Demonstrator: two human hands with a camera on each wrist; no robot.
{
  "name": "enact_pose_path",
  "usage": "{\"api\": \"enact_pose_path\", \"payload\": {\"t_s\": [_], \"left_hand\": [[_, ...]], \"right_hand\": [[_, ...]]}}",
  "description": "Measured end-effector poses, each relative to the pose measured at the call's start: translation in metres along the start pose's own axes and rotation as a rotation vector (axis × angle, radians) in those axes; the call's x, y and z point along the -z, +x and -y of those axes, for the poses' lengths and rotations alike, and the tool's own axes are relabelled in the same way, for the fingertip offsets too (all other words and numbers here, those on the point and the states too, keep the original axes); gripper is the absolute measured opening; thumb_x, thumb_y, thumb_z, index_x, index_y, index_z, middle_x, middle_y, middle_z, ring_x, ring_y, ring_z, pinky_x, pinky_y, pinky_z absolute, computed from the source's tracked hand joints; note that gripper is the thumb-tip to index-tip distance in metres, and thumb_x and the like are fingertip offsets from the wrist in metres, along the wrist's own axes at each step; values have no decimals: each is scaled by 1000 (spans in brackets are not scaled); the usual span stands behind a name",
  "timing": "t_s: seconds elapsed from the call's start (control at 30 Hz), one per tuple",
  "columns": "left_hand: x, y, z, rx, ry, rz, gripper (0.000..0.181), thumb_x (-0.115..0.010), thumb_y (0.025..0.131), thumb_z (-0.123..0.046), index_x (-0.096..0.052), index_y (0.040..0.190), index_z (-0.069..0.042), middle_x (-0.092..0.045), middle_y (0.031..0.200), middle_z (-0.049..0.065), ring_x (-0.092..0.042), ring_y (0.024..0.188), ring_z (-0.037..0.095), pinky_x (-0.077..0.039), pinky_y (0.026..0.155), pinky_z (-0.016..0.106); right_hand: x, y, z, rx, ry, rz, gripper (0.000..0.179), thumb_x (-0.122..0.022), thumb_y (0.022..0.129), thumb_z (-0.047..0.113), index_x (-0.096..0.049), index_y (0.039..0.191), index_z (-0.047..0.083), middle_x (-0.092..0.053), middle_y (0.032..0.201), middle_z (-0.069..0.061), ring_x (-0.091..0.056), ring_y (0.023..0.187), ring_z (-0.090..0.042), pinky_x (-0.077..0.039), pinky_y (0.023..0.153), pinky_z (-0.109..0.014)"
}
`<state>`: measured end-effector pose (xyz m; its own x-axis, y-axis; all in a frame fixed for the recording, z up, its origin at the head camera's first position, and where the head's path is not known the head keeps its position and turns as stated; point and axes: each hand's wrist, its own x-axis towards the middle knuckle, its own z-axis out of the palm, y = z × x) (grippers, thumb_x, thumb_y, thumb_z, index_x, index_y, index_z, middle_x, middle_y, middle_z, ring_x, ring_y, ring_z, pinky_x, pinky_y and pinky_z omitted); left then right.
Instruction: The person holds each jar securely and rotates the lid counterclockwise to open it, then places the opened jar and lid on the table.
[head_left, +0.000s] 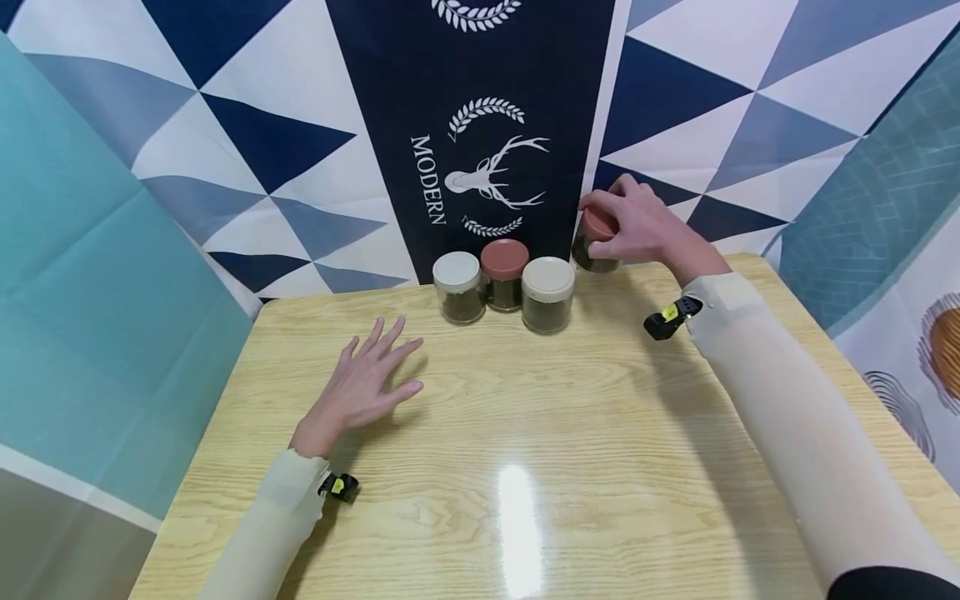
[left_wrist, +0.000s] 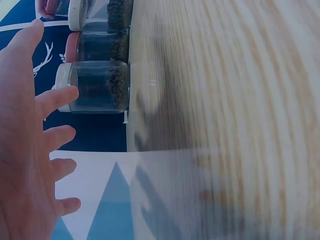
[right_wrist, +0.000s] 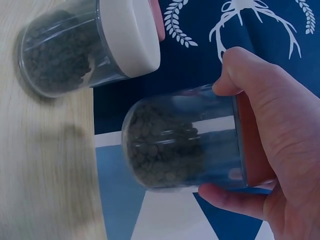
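Observation:
My right hand (head_left: 639,223) grips a clear jar (right_wrist: 167,142) at its reddish-brown lid (head_left: 599,223), thumb and fingers on opposite sides. Dark pellets fill about half of that jar, and in the right wrist view a gap shows between its base and the tabletop. To its left stand three similar jars in a close group: one with a cream lid (head_left: 548,278), another with a reddish lid (head_left: 505,259) and a third with a pale grey lid (head_left: 456,272). Over the table's left part, my left hand (head_left: 366,382) is spread with nothing in it.
A wood-grain table (head_left: 465,425) lies below the hands. Along its back edge hangs a patterned cloth (head_left: 315,158) with dark blue triangles and a deer print, close behind the jars. Teal panels (head_left: 97,292) flank the left side.

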<state>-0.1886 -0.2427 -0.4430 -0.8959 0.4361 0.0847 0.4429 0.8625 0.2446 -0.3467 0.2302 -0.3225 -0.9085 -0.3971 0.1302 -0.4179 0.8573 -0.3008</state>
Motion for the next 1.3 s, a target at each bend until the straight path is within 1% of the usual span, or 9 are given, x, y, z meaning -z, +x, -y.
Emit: {"api": "enact_pose_path", "payload": {"t_s": [0.07,0.3,0.4,0.57,0.73,0.9,1.03,1.13,1.3], "left_hand": [[0,0,0,-4,-1,-3,75,-59,107,-63,-48,173,-29,-26,190,10,-18,178,45,-23,133,85],[0,0,-2,-14,-14,-5,79,-49,108,-74,-47,173,-29,-24,190,10,-19,177,47,-23,132,87],[-1,0,-2,-13,-15,-3,80,-49,108,-75,-47,173,-29,-24,190,9,-18,177,46,-23,132,87],[-1,0,-2,-7,-15,0,78,-53,108,-71,-46,173,-29,-24,190,9,-17,178,45,-23,133,86],[-2,0,-2,-12,-2,-10,79,-51,108,-73,-47,173,-29,-27,189,12,-18,177,46,-24,132,86],[-4,0,-2,-17,6,-22,79,-50,108,-73,-48,172,-29,-28,189,12,-21,176,48,-25,132,86],[-5,0,-3,-15,4,-19,79,-53,107,-72,-47,173,-29,-28,189,12,-22,176,47,-24,132,86],[-5,0,-2,-14,4,-19,79,-54,107,-71,-48,173,-29,-29,189,11,-23,176,47,-25,132,85],[-5,0,-3,-15,-2,-16,78,-55,106,-70,-48,172,-29,-29,189,12,-22,176,47,-25,132,85]], "right_hand": [[-1,-2,-1,1,6,-23,68,-76,91,33,-59,156,20,-45,150,-30,-45,126,-48,-48,90,-58],[-7,-11,-3,5,28,-101,70,-77,91,32,-59,157,21,-46,152,-30,-46,128,-49,-53,91,-62],[-13,-13,-4,11,47,-151,70,-79,89,30,-61,156,20,-47,151,-31,-47,129,-50,-53,92,-62],[-22,-17,-6,19,119,-245,66,-76,87,25,-63,152,21,-47,151,-30,-47,130,-50,-53,93,-63],[-29,-20,-7,3,199,-318,65,-75,85,23,-64,150,20,-46,154,-30,-48,133,-50,-53,97,-67],[-35,-22,-6,-28,282,-370,67,-74,84,21,-64,151,21,-46,154,-28,-52,129,-47,-51,95,-62],[-39,-23,-5,-67,357,-403,68,-74,86,20,-63,152,22,-45,153,-26,-54,126,-43,-50,94,-55],[-40,-24,-4,-88,399,-419,67,-74,87,20,-63,153,23,-45,153,-25,-54,126,-42,-50,95,-52],[-41,-23,-3,-100,420,-429,65,-75,89,21,-63,153,24,-47,153,-24,-54,129,-42,-51,95,-52]]}}
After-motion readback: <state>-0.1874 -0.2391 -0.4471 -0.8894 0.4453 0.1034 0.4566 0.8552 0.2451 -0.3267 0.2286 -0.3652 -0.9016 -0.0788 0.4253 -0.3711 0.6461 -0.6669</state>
